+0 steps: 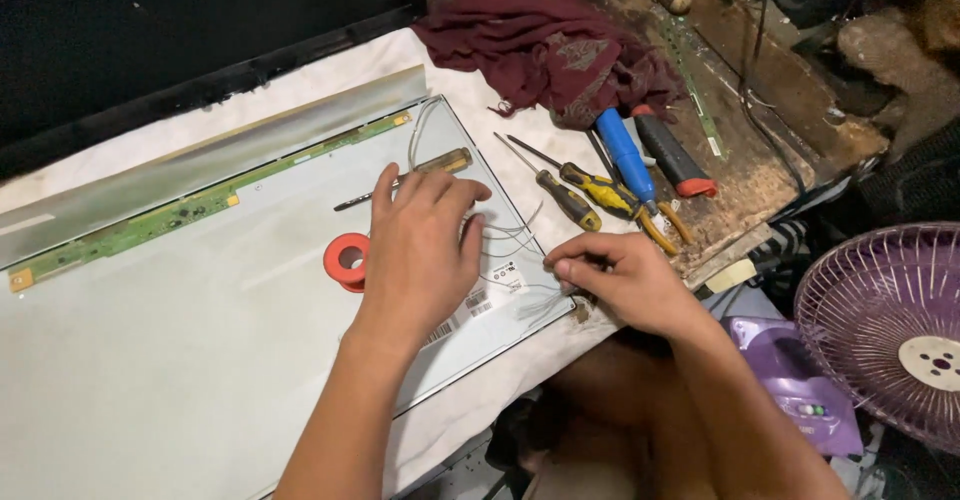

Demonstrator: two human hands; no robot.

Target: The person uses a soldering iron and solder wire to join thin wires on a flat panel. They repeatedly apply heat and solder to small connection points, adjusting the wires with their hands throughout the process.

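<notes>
A large grey display panel (180, 330) lies flat on a white cloth, with a long green circuit strip (200, 200) along its far edge. My left hand (420, 250) rests palm down on the panel near its right corner, fingers spread. My right hand (620, 280) pinches thin white wires (520, 305) at the panel's near right corner. A red tape roll (345, 258) sits just left of my left hand. A brown-handled screwdriver (420, 172) lies on the panel beyond my left fingers.
Two yellow-and-black screwdrivers (580, 195), a blue-handled tool (625, 155) and a red-and-black one (675, 155) lie right of the panel. A maroon cloth (550, 40) is bunched at the back. A purple fan (890, 330) stands at the right, by the worn wooden bench edge.
</notes>
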